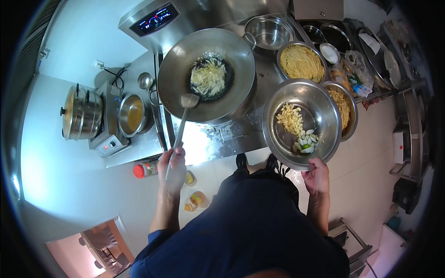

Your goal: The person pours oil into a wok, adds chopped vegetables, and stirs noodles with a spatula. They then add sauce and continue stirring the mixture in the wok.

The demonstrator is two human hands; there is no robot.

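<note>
My left hand (172, 168) is closed around the handle of a metal wok spatula (189, 100), whose blade rests at the near side of a large steel wok (222, 110). Pale shredded food (208, 76) lies in bubbling oil at the wok's middle. With my right hand (317, 175) I grip the near rim of a wide stainless steel bowl (328, 139). In that bowl are sliced garlic (290, 119) and cut pieces of scallion (307, 141). Behind it stands a bowl of yellow shreds (302, 62), and a second bowl of golden shreds (342, 107) is partly hidden by it.
An empty steel pot (269, 33) stands behind the wok's right handle. Left of the wok are a ladle (145, 81), a bowl of yellow liquid (135, 118) and a steamer pot (81, 113) beside a countertop appliance. A red-lidded jar (139, 171) and bottles (195, 199) stand below the counter.
</note>
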